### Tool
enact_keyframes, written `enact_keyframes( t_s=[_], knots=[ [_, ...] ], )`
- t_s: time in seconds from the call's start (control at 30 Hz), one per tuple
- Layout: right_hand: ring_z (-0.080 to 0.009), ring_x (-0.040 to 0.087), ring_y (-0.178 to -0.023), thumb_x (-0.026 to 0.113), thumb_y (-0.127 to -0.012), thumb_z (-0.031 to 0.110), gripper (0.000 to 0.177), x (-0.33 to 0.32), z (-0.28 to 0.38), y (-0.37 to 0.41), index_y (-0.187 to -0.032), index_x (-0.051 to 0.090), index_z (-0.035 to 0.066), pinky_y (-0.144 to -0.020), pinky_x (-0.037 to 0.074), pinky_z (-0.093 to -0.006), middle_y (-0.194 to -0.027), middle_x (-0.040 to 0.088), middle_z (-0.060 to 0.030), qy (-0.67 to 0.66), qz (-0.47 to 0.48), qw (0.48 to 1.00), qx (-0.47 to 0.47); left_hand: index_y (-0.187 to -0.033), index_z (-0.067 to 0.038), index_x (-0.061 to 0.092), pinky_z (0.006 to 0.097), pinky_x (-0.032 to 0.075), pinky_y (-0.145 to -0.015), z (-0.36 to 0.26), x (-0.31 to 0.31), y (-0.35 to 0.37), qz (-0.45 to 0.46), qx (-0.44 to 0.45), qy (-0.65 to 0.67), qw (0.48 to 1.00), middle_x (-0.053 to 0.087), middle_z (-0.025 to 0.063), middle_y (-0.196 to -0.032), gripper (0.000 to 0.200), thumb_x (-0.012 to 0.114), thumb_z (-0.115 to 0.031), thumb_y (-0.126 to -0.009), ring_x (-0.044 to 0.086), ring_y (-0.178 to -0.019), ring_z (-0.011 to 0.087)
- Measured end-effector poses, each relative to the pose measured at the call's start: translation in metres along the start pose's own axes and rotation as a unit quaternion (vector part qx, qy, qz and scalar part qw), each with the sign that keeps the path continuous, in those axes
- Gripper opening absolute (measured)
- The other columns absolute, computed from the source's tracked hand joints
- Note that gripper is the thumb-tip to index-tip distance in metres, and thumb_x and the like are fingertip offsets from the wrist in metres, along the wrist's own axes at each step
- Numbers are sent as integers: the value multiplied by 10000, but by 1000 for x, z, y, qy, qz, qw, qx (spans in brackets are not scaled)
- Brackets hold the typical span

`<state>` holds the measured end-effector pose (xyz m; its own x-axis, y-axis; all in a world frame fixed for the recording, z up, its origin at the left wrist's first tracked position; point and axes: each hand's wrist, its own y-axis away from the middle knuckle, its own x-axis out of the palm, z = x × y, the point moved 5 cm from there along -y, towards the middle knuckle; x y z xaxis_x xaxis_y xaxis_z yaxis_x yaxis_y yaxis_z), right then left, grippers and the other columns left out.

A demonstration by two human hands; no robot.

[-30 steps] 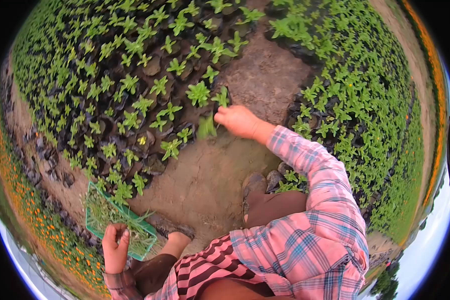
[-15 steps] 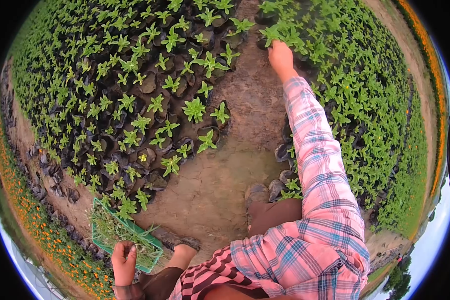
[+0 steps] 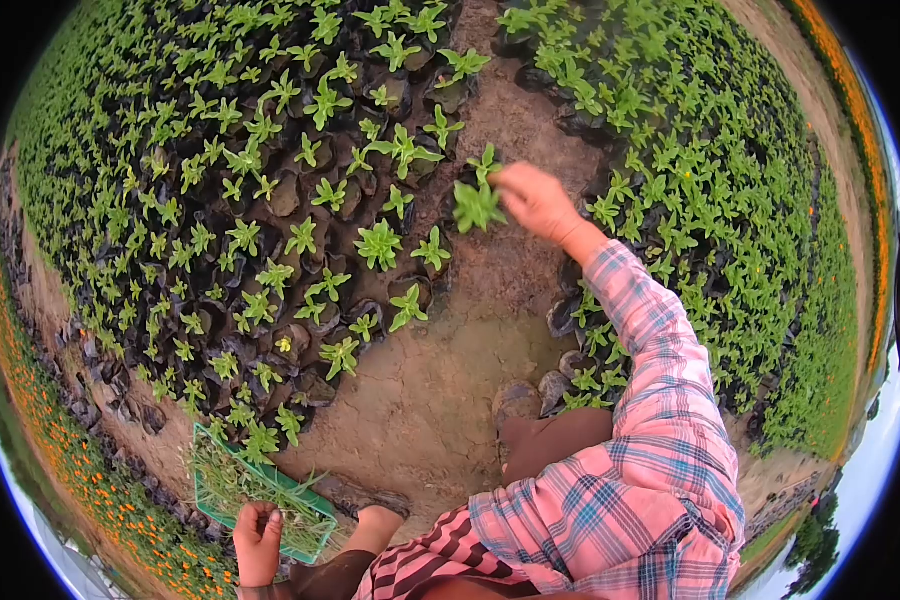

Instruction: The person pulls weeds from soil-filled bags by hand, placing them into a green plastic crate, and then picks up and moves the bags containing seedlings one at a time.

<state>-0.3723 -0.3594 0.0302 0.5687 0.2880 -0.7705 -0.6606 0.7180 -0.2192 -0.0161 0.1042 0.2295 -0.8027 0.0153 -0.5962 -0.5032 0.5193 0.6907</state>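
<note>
My right hand (image 3: pixel 540 203) is over the muddy path, its fingers closed at a leafy green seedling (image 3: pixel 478 206). The seedling is blurred by motion; its lower part and the fingertips are hard to make out. My left hand (image 3: pixel 258 545) is curled with the fingers pressed to the thumb, at the near edge of a green plastic basket (image 3: pixel 322 508). Whatever it may pinch is hidden. Pulled grass and weeds (image 3: pixel 232 478) fill the basket.
Dense rows of seedlings in black bags (image 3: pixel 270 210) stand on the left. Another thick bed of seedlings (image 3: pixel 720 220) lies on the right. A wet mud path (image 3: pixel 440 380) runs between them. Orange flowers (image 3: pixel 110 490) border the far left.
My right hand has moved from the right bed toward the left and nearer to me, and a seedling now shows at its fingers. The left hand stays by the basket.
</note>
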Motion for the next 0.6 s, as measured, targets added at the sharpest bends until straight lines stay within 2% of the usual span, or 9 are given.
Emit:
enact_keyframes(
  t_s=[0.03,0.07,0.1,0.17,0.23,0.37,0.43,0.47,0.6],
  knots=[
    [-312,608,-880,597,-815,90,189,-17,-8,-3,-1002,598,64,-782,516,-366,-963,612,-121,-8,-101,995,26,-920,0,565,246,420,-617,2,-1,0,2,1,-2,1000,529,26,-764,110,612,-94,-887,476,-668,94],
    [-320,603,-881,616,-808,96,183,-36,-18,-5,-983,604,46,-789,511,-371,-943,606,-141,49,-183,979,71,-944,-1,560,241,421,-622,3,-1,-1,10,7,-13,1000,536,16,-772,112,597,-95,-897,478,-675,86],
    [-346,597,-889,624,-800,102,221,-45,-41,-6,-1009,595,38,-805,502,-391,-985,581,-172,59,-198,963,172,-969,-2,554,235,423,-627,4,0,-2,18,15,-22,999,543,6,-780,116,581,-97,-907,481,-682,78],
    [-413,591,-896,643,-786,101,321,-66,-66,-8,-1089,549,45,-803,504,-437,-1107,499,-227,230,-204,921,238,-965,-3,554,234,422,-626,4,2,-2,20,21,-30,999,544,7,-780,112,580,-94,-906,480,-684,77],
    [-430,591,-891,648,-788,96,305,-75,-93,-5,-1069,539,49,-805,504,-457,-1117,490,-232,249,-179,899,314,-960,-4,553,234,421,-625,2,1,-1,18,25,-39,999,546,7,-779,107,580,-91,-905,480,-686,77],
    [-439,585,-884,640,-795,85,263,-69,-126,5,-1031,533,41,-787,495,-475,-1048,523,-231,249,-143,911,294,-944,-5,551,231,418,-629,0,-1,-1,16,15,-10,1000,548,7,-783,91,578,-81,-901,473,-691,75],
    [-443,578,-879,640,-796,77,235,-63,-134,5,-996,523,43,-761,484,-488,-957,560,-228,259,-86,922,274,-939,-6,550,230,417,-631,3,0,0,15,7,-10,1000,547,7,-784,86,577,-78,-901,470,-692,74],
    [-426,574,-876,644,-788,73,205,-65,-134,6,-949,519,48,-741,474,-485,-871,576,-214,245,-118,930,246,-938,-6,548,229,416,-630,5,-1,0,18,2,-17,1000,546,6,-783,82,575,-74,-901,467,-692,72],
    [-400,572,-854,649,-767,59,188,-71,-85,-14,-885,503,41,-736,473,-461,-872,577,-190,157,-166,962,148,-933,-6,544,226,417,-624,5,0,-2,20,-20,11,1000,549,7,-786,79,578,-71,-901,472,-689,69]
  ],
)
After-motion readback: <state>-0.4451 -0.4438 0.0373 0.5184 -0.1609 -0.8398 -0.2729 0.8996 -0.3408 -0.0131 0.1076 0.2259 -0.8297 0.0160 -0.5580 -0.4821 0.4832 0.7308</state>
